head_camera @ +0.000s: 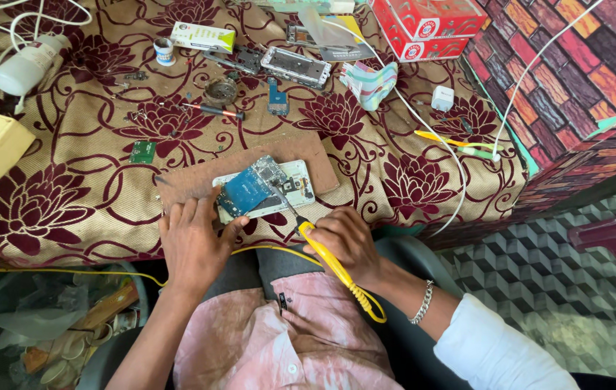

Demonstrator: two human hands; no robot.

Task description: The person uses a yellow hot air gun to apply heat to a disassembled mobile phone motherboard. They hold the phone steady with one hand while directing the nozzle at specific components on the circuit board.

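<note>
Pinning the opened phone (264, 189) on the brown board (178, 180), the left hand (194, 242) presses its near edge; the right hand (347, 238) grips a yellow soldering iron (333, 263), tip on the blue circuit board (244, 191). Light, rigid, fragile: hold by edges.

A table covered with a tan cloth (77, 144) patterned in dark red flowers carries everything. On it lie a brown board (199, 177), a small green chip (142, 152), a screwdriver (214, 110), a white bottle (26, 66), a little white jar (165, 51), a green and white carton (203, 36), an opened phone frame (295, 66), a red box (430, 25), a white plug (442, 98) and a white cable (423, 123)
</note>
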